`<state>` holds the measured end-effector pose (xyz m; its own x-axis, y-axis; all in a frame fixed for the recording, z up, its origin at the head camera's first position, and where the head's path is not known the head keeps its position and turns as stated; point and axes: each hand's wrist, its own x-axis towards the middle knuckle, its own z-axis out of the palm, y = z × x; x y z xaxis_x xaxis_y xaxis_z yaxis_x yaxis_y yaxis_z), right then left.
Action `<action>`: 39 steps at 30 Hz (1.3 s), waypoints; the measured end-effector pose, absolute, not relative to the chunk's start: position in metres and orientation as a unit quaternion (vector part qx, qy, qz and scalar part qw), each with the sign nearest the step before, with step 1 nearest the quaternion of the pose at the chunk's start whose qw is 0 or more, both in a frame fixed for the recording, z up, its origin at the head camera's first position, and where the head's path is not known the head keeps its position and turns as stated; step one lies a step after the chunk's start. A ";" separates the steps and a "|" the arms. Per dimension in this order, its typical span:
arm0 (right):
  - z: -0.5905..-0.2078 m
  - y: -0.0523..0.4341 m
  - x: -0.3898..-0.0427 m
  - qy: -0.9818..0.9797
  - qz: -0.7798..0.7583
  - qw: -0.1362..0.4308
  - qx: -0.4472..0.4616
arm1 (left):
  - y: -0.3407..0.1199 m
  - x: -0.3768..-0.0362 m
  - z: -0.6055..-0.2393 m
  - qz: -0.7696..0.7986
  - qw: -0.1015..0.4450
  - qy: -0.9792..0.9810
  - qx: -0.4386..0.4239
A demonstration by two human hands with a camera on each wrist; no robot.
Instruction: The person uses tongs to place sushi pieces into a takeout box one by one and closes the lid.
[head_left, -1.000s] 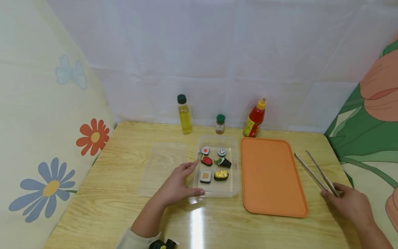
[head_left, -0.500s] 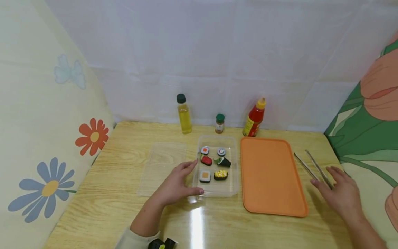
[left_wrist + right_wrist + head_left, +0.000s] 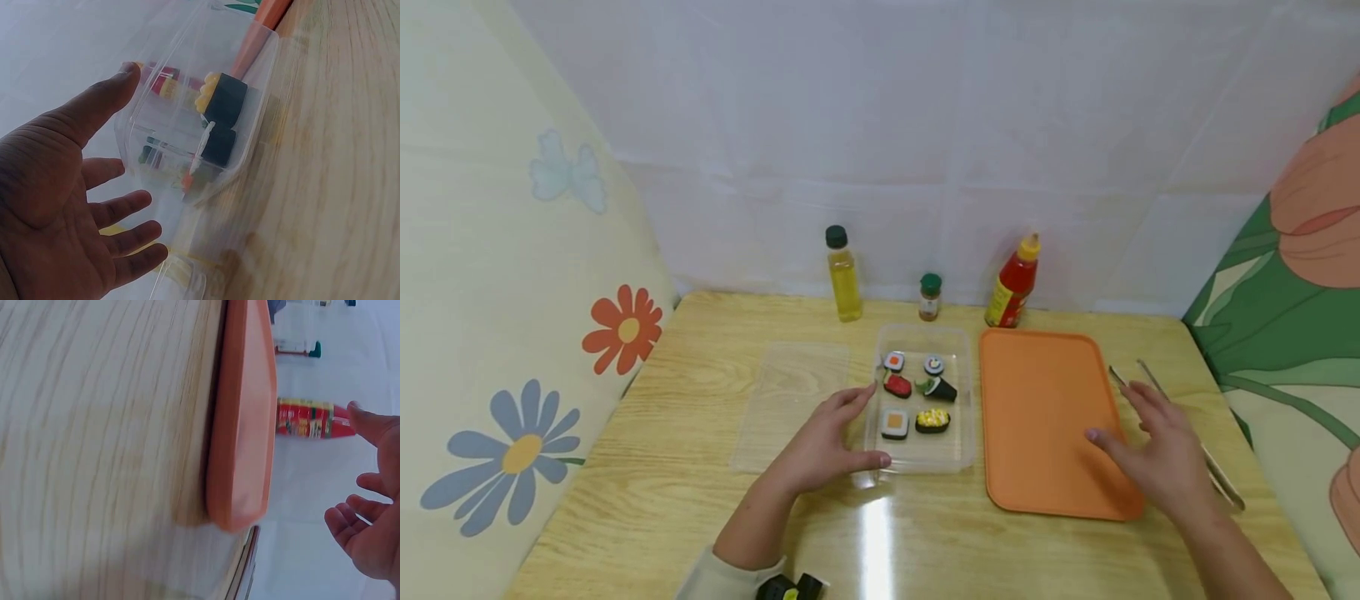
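The pale wood-grain tabletop (image 3: pixel 662 492) carried a clear plastic box (image 3: pixel 964 454), a flat clear lid (image 3: pixel 786 400) beside it, an orange rectangular tray (image 3: pixel 1037 400), metal tongs (image 3: pixel 1221 483), and three bottles along the back: yellow oil (image 3: pixel 844 283), small green-capped spice jar (image 3: pixel 929 298), red sauce (image 3: pixel 1013 287).

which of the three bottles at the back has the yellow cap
The red sauce bottle, rightmost of the three, just behind the orange tray. The oil bottle has a black cap, and the small spice jar between them a green one.

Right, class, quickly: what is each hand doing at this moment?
Left hand: open, fingers relaxed, resting against the clear box of toy sushi.
Right hand: open, fingers spread, holding nothing, over the orange tray; tongs lie on the table.
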<state>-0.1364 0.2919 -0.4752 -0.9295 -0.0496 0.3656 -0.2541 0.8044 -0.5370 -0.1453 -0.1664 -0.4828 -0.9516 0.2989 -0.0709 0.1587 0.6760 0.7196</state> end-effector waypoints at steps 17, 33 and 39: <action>-0.480 0.235 -0.137 -0.918 0.345 0.135 0.139 | -0.170 -0.144 -0.482 0.393 0.084 0.906 0.132; -0.480 0.187 -0.137 -0.904 0.363 0.107 0.197 | -0.173 -0.143 -0.479 0.387 0.071 0.909 0.138; -0.479 0.174 -0.138 -0.901 0.371 0.097 0.201 | -0.177 -0.141 -0.475 0.384 0.069 0.911 0.133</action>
